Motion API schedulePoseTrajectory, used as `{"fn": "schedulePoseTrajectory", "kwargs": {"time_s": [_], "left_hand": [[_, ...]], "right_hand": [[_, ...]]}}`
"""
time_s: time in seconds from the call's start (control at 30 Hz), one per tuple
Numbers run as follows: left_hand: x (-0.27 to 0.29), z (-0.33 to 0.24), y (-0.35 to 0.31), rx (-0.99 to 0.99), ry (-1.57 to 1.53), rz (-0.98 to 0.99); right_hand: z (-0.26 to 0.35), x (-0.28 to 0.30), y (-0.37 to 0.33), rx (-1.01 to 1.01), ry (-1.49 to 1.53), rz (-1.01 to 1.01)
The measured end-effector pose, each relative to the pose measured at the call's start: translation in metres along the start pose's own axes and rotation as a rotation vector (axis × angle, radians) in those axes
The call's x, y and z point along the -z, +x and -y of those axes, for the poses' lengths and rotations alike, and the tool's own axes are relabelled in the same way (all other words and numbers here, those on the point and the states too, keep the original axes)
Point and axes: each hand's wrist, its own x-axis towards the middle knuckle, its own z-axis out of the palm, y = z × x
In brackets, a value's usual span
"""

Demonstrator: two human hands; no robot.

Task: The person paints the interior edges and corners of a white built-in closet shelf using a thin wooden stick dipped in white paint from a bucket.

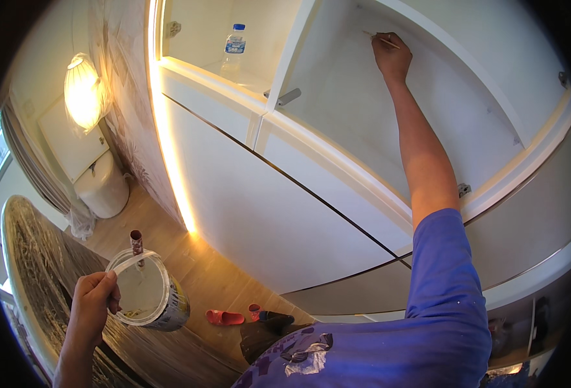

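Note:
Raised inside the right-hand open white cabinet compartment (337,84), my right hand (394,59) grips what looks like a small paintbrush (390,43) with a slim pale handle. Its tip is at the compartment's back wall, too small to make out clearly. Low on the left, my left hand (92,301) is closed on the pale handle (125,264) of a round paint bucket (176,309). The bucket hangs slightly tilted, with whitish material inside. A mottled reddish-brown tube-like handle (136,242) sticks up at its far rim.
A water bottle (234,45) stands in the left compartment. Metal hinges (289,97) project at the cabinet's edges. A glowing lamp (83,90) hangs at left above a white rounded stool-like piece (103,186). Red slippers (224,317) lie on the wood floor beside a brown, streaked board-like surface (46,258).

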Motion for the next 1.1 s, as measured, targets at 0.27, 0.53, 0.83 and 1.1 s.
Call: {"fn": "schedulePoseTrajectory", "kwargs": {"time_s": [0.27, 0.53, 0.83, 1.1], "left_hand": [[0.0001, 0.0008, -0.0010, 0.004, -0.006, -0.006], [-0.0022, -0.0001, -0.0024, 0.009, -0.015, -0.031], [0.0019, 0.0031, -0.0002, 0.017, -0.017, 0.001], [0.0007, 0.0003, -0.0026, 0.011, -0.013, 0.000]], "right_hand": [[0.0024, -0.0013, 0.0005, 0.007, -0.033, 0.004], [0.0030, -0.0037, -0.0017, -0.016, -0.043, 0.032], [0.0039, -0.0048, -0.0044, -0.005, -0.065, 0.110], [0.0053, -0.0070, 0.0013, 0.005, -0.108, 0.064]]}}
